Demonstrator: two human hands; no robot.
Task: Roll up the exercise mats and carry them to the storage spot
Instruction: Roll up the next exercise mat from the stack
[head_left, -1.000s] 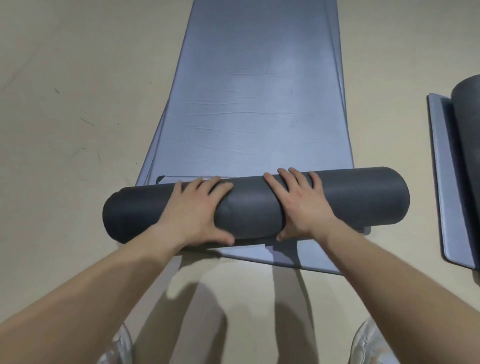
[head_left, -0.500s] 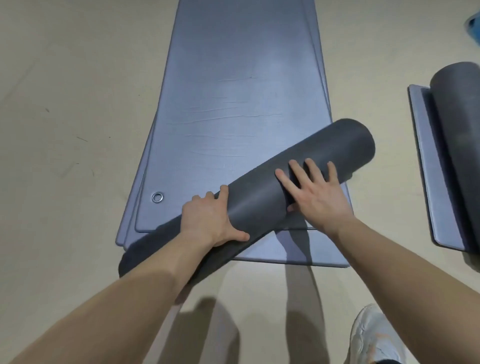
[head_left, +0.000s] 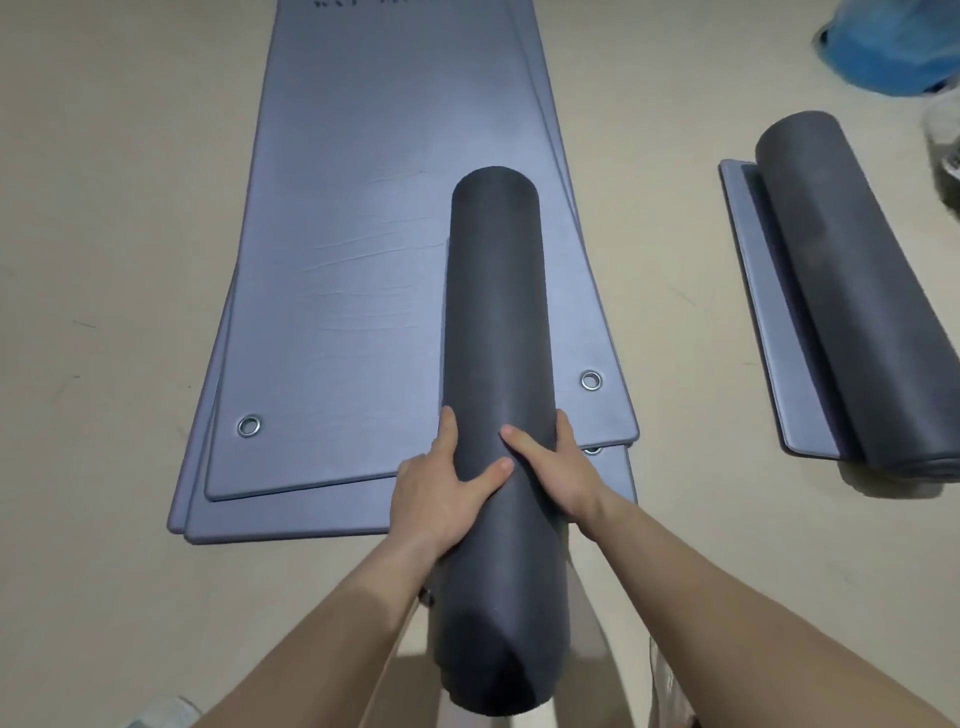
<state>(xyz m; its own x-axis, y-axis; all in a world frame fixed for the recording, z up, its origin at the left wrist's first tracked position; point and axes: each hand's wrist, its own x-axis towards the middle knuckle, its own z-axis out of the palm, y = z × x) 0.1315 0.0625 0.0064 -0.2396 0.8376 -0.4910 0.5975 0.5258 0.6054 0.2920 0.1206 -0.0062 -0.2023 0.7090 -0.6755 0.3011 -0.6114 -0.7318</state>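
Rolled mat (head_left: 498, 415) held lengthwise, pointing away, above flat mats (head_left: 337, 260) on floor (head_left: 104, 208). Left hand (head_left: 441, 493) and right hand (head_left: 556, 478) grip its sides, thumbs on top. Second roll (head_left: 841, 291) at right
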